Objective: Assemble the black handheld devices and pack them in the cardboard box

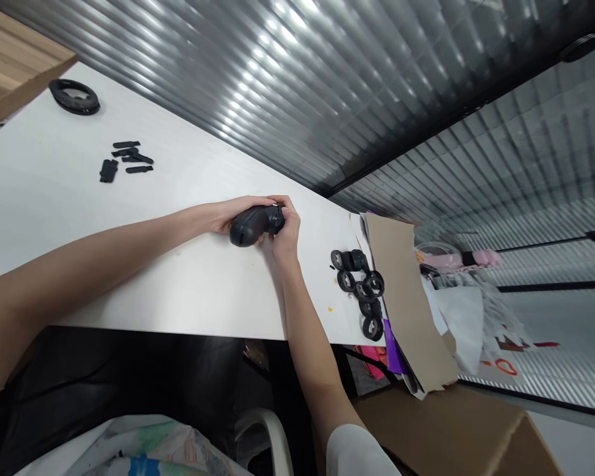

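Both hands are together over the middle of the white table, around a black, rounded, handle-like object (252,226) with a narrower, ring-shaped part at its right end. My left hand (228,211) is closed on the object's left and far side; the object hides most of its fingers. Wrapped around the ringed end is my right hand (288,228), its fingers curled over the top. The exact kind of object cannot be made out. To the right of my right hand lies a cluster of black rings (364,288), some standing on edge.
Several small flat black pieces (133,157) and a large black ring (74,97) lie on the white table (193,284) at left. A ribbed translucent wall (258,79) runs along the far edge. Cardboard (401,291) and a brown box (441,430) stand at right.
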`<state>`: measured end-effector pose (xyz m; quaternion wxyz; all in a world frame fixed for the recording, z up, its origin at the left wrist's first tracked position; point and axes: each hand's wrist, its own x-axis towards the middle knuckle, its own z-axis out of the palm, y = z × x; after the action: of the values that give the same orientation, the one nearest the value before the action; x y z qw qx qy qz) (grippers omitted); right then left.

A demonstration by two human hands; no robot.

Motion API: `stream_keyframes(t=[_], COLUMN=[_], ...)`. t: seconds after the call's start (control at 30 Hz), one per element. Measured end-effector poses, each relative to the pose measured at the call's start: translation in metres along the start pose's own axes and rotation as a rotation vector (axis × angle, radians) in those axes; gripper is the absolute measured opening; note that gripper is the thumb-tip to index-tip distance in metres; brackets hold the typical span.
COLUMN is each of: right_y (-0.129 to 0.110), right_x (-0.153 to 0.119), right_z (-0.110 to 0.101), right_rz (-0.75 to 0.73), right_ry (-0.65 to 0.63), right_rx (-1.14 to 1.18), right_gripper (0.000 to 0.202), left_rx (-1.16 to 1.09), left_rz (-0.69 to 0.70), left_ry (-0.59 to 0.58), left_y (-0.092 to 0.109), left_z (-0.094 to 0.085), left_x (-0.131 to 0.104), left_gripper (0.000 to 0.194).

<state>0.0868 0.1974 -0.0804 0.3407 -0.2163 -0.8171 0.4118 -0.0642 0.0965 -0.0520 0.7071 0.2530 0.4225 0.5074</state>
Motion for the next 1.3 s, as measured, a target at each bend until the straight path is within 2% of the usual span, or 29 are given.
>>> stream_keyframes(t=[0.1, 0.23, 0.6, 0.8, 0.93, 1.1, 1.3], right_y=[-0.008, -0.013, 0.001, 0.001, 0.002, 0.004, 0.002], right_x=[-0.003, -0.006, -0.009, -0.009, -0.005, 0.002, 0.008], right_z=[0.002, 0.004, 0.011, 0.022, 0.028, 0.027, 0.024], right_rz=[-0.012, -0.013, -0.087, -0.078, -0.054, -0.022, -0.03], right_ry=[0.089, 0.103, 0.115, 0.153, 0.177, 0.101, 0.06], right_rx=[-0.011, -0.059, -0.184, -0.207, -0.122, 0.029, 0.112], right_gripper=[0.039, 0.039, 0.053, 0.053, 0.054, 0.056, 0.056], left_rx=[0.002, -0.031, -0.022, -0.089, -0.216, -0.223, -0.172], left_rz=[-0.013, 0.01, 0.073, 0.041, 0.062, 0.045, 0.022], left_ry=[0.041, 0.045, -0.052, 0.008, 0.024, 0.096, 0.125], left_y=[-0.001, -0.003, -0.008, -0.008, -0.004, 0.002, 0.001], left_z=[0.001, 0.002, -0.019, -0.022, -0.017, -0.012, -0.011], left_x=[0.0, 0.003, 0.012, 0.012, 0.005, -0.002, -0.003], left_gripper=[0.036, 0.032, 0.037, 0.033, 0.019, 0.011, 0.026])
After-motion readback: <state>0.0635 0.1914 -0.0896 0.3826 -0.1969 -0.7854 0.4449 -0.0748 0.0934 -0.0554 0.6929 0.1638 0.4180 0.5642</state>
